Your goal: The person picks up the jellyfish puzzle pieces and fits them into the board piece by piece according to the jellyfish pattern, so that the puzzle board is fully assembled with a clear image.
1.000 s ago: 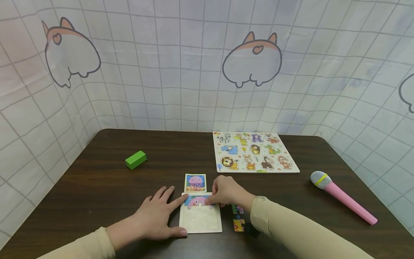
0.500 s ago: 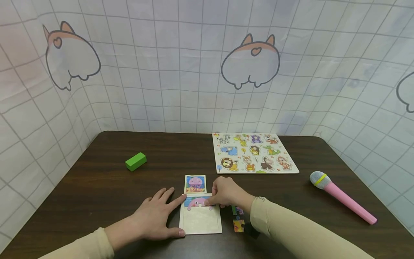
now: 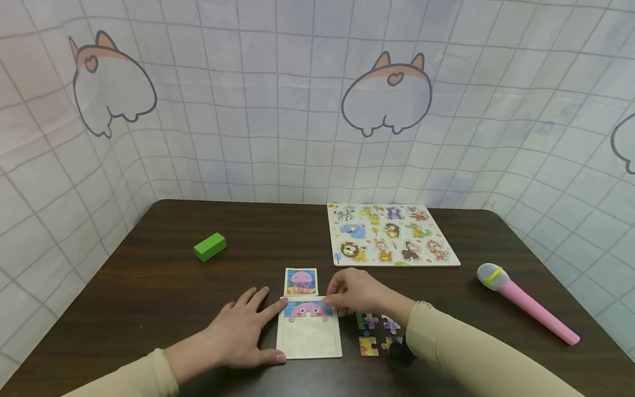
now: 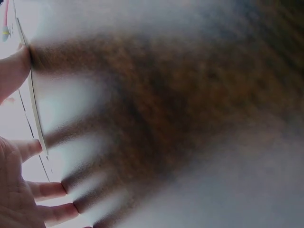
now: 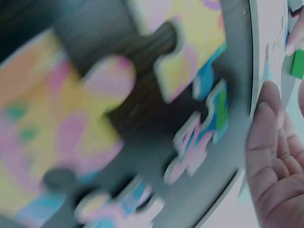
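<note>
A pale puzzle tray lies before me, its top row filled by joined jigsaw pieces showing a pink face with two eyes on blue. My left hand is spread at the tray's left side, index fingertip at its upper left corner and thumb at its lower left. My right hand is at the tray's upper right corner, thumb by the edge, fingers loosely bent; no piece shows in it. Loose jigsaw pieces lie right of the tray, partly hidden under the right wrist. Closer up, the right wrist view shows loose pieces.
A small jellyfish picture card lies against the tray's top edge. Behind stands out a white animal puzzle board. A green block is at the back left, a pink toy microphone at the right. A cloth wall borders the table.
My right hand has slid slightly right, off the top row, uncovering the face's second eye. More loose pieces show beside its wrist. The left hand stays put.
</note>
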Demonstrator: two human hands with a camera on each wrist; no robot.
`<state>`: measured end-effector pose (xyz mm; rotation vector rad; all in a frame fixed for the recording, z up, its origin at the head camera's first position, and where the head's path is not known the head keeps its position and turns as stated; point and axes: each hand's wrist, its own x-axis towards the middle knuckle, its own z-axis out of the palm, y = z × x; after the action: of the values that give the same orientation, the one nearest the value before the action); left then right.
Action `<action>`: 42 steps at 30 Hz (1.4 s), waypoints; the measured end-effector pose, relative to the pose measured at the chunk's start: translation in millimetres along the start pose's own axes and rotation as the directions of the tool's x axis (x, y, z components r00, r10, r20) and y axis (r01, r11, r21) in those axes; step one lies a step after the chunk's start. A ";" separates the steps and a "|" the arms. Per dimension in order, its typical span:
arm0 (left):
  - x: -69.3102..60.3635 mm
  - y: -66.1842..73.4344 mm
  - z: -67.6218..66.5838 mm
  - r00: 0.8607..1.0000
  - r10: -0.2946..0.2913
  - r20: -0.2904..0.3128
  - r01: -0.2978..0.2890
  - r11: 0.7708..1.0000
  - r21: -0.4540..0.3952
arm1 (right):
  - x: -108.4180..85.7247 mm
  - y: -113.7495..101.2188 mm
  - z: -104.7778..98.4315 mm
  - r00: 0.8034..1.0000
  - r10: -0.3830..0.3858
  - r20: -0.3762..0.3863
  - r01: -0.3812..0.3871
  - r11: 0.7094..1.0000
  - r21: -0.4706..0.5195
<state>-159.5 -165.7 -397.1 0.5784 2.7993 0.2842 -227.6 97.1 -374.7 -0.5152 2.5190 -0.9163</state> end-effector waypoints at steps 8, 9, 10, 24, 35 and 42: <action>-0.2 -1.2 -1.9 1.000 0.000 -0.003 0.000 1.000 0.010 | -13.9 28.3 -22.0 0.988 -0.134 -0.078 0.122 0.982 -0.146; -0.2 -1.4 -2.2 1.000 0.001 -0.004 -0.001 1.000 0.011 | -16.5 32.4 -24.1 0.988 -0.133 -0.083 0.119 0.980 -0.158; -0.1 -1.5 -2.4 1.000 0.002 -0.004 -0.001 1.000 0.012 | -19.1 36.7 -26.0 0.987 -0.133 -0.088 0.117 0.978 -0.172; 0.3 -2.7 -1.4 1.000 0.001 -0.004 -0.001 1.000 0.005 | -37.9 62.6 -35.0 0.973 -0.231 -0.017 0.217 0.935 -0.282; 0.9 -2.6 0.9 1.000 0.003 0.001 -0.003 1.000 -0.004 | -39.3 59.4 -28.7 0.974 -0.224 -0.021 0.207 0.932 -0.298; 1.7 -1.2 1.9 1.000 0.010 0.003 -0.010 1.000 -0.003 | -37.2 54.2 -25.6 0.965 -0.261 -0.015 0.242 0.916 -0.321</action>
<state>-160.9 -165.8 -399.5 0.5918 2.7930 0.2891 -219.4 166.6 -383.8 -0.9452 2.7117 -0.6153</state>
